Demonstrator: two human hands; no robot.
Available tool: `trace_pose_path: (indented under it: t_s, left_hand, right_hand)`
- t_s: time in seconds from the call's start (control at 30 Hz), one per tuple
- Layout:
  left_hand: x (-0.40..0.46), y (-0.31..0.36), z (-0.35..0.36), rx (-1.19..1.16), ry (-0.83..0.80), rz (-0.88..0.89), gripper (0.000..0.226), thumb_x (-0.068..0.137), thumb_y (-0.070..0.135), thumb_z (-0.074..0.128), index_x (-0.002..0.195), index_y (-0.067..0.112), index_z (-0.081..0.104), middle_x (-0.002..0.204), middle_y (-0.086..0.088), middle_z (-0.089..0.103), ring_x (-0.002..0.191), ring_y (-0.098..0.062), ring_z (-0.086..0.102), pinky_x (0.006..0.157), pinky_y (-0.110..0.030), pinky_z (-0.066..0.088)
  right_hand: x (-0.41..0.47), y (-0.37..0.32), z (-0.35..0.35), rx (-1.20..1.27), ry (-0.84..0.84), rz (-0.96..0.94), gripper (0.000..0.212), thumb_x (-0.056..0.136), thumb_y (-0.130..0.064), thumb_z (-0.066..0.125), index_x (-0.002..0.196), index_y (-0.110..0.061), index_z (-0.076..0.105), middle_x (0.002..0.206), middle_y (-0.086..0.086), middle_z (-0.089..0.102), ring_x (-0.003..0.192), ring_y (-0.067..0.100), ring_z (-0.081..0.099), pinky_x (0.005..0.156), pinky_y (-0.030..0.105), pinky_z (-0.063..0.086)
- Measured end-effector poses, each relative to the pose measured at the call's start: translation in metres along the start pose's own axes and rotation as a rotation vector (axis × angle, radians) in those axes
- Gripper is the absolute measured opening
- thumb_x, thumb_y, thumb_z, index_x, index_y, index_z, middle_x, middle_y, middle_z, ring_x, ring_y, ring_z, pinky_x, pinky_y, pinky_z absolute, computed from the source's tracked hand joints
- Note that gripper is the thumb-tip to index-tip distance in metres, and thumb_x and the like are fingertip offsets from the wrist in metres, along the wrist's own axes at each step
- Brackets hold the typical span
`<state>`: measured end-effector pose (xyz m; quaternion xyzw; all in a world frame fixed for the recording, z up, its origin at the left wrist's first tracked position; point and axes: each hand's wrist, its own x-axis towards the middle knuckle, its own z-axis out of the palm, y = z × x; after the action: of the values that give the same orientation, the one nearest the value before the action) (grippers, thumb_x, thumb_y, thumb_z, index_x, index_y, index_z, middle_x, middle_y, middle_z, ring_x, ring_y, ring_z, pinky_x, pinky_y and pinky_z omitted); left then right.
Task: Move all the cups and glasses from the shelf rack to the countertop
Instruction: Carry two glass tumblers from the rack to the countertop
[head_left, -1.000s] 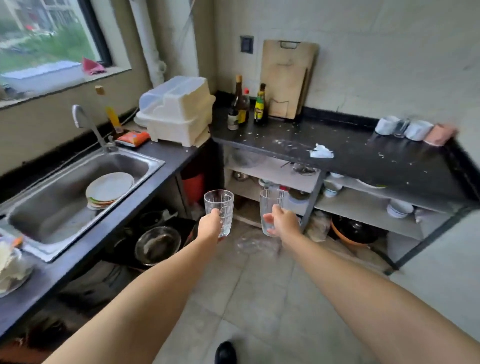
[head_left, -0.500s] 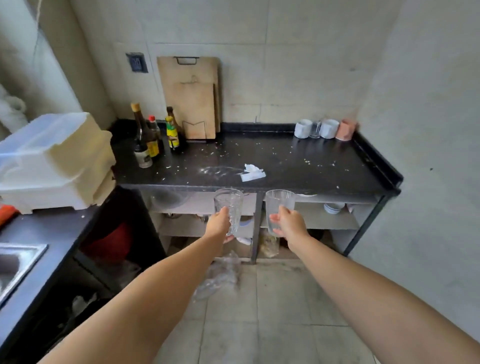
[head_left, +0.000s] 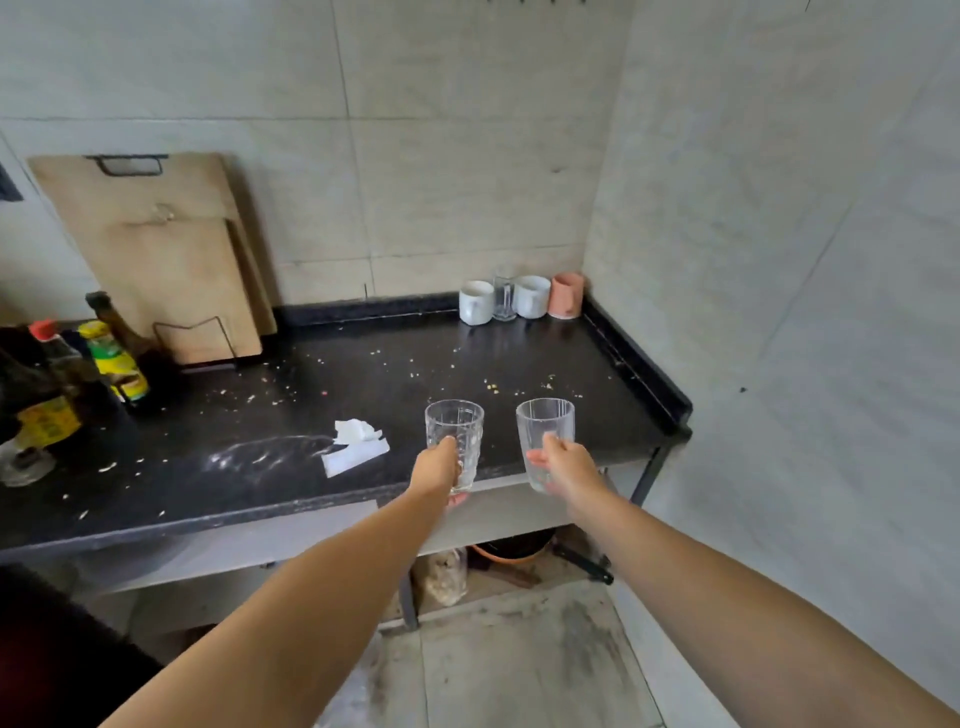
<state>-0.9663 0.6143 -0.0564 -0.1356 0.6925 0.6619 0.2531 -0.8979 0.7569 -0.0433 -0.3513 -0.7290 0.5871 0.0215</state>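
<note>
Both hands are out in front, each arm stretched forward over the front edge of the black countertop (head_left: 467, 364). Left hand (head_left: 437, 467) curls its fingers round the lower half of a clear glass with a dimpled pattern (head_left: 454, 434), thumb side up, holding it upright. Right hand (head_left: 563, 465) grips a plainer clear glass (head_left: 543, 436) near its base, fingers wrapped behind it and thumb in front; this glass is upright too. The two glasses are side by side, apart, above the near edge of the counter, and whether either base touches the surface cannot be told.

At the back right corner of the counter four more vessels stand in a row against the wall: a white cup (head_left: 476, 302), a small clear glass (head_left: 504, 298), another white cup (head_left: 531, 296) and a pink cup (head_left: 566, 294).

On the left, bottles cluster together; one has a yellow and green label (head_left: 118, 366) and another a yellow label (head_left: 49, 423), but the writing is too blurred to read. A wooden cutting board (head_left: 150, 249) leans on the wall behind them. A crumpled white paper (head_left: 354, 441) lies just left of the left hand, among scattered crumbs.
</note>
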Motion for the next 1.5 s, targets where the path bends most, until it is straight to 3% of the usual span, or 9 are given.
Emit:
trace_pose_path:
  t_s: [0.17,0.43,0.57,0.7,0.8,1.03,1.17,1.3,1.5]
  left_hand:
    - [0.059,0.040,0.074,-0.027,-0.065,-0.043,0.033,0.099,0.027,0.041,0.069,0.015,0.048,0.075,-0.004,0.052,0.081,-0.022,0.054,0.081,-0.037,0.048]
    - [0.160,0.072,0.143,0.045,-0.179,-0.117,0.030,0.099,0.029,0.040,0.072,0.017,0.046,0.077,0.000,0.051,0.080,-0.014,0.050,0.092,-0.035,0.045]
    - [0.225,0.092,0.169,0.111,-0.239,-0.117,0.021,0.101,0.033,0.038,0.098,0.016,0.050,0.094,-0.002,0.055,0.100,-0.017,0.052,0.097,-0.038,0.042]
    - [0.280,0.118,0.196,0.192,-0.272,-0.097,0.039,0.102,0.034,0.035,0.082,0.014,0.062,0.120,-0.011,0.059,0.105,-0.020,0.048,0.102,-0.035,0.032]
    - [0.317,0.131,0.217,0.206,-0.261,-0.120,0.044,0.102,0.031,0.034,0.064,0.016,0.050,0.112,-0.012,0.056,0.104,-0.021,0.048,0.093,-0.030,0.028]
    - [0.376,0.137,0.260,0.195,-0.286,-0.138,0.036,0.100,0.032,0.036,0.075,0.014,0.055,0.113,-0.005,0.061,0.100,-0.019,0.048,0.093,-0.032,0.033]
    - [0.397,0.144,0.288,0.176,-0.281,-0.144,0.036,0.099,0.028,0.037,0.067,0.017,0.050,0.106,-0.001,0.062,0.097,-0.019,0.048,0.089,-0.031,0.034]
    - [0.412,0.150,0.306,0.170,-0.312,-0.133,0.035,0.098,0.032,0.037,0.088,0.016,0.067,0.102,-0.003,0.062,0.094,-0.017,0.050,0.103,-0.038,0.038]
    - [0.427,0.156,0.314,0.179,-0.330,-0.155,0.031,0.093,0.025,0.042,0.104,0.015,0.069,0.105,-0.001,0.059,0.116,-0.021,0.051,0.102,-0.035,0.035]
  right_hand:
    - [0.089,-0.028,-0.051,-0.057,0.031,-0.006,0.050,0.104,-0.031,0.026,0.116,-0.003,0.066,0.121,0.007,0.065,0.104,0.024,0.058,0.085,0.029,0.038]
    - [0.216,-0.047,-0.071,0.049,0.112,0.125,0.046,0.102,-0.032,0.030,0.111,-0.007,0.067,0.118,0.005,0.067,0.100,0.018,0.054,0.094,0.033,0.037]
    - [0.277,-0.060,-0.066,0.058,0.115,0.143,0.046,0.102,-0.032,0.031,0.111,-0.006,0.068,0.116,0.005,0.067,0.099,0.018,0.055,0.100,0.036,0.038]
    - [0.332,-0.075,-0.067,0.033,0.128,0.163,0.047,0.102,-0.033,0.031,0.107,-0.006,0.069,0.112,0.006,0.063,0.099,0.018,0.053,0.091,0.033,0.036]
    - [0.366,-0.081,-0.069,0.027,0.163,0.167,0.046,0.102,-0.032,0.032,0.105,-0.006,0.070,0.108,0.007,0.063,0.095,0.018,0.053,0.086,0.030,0.034]
    - [0.442,-0.086,-0.081,-0.028,0.195,0.113,0.045,0.103,-0.030,0.031,0.103,-0.005,0.069,0.100,0.004,0.060,0.091,0.016,0.053,0.082,0.029,0.036]
    - [0.482,-0.086,-0.087,-0.069,0.206,0.070,0.046,0.103,-0.027,0.032,0.097,-0.002,0.070,0.094,0.004,0.062,0.086,0.016,0.054,0.078,0.029,0.037]
    - [0.507,-0.084,-0.087,-0.087,0.224,0.021,0.045,0.103,-0.027,0.032,0.098,-0.001,0.068,0.092,0.004,0.061,0.089,0.018,0.055,0.078,0.029,0.038]
    - [0.529,-0.083,-0.083,-0.069,0.273,-0.027,0.045,0.104,-0.026,0.031,0.097,0.000,0.068,0.091,0.006,0.061,0.087,0.019,0.055,0.077,0.027,0.037]
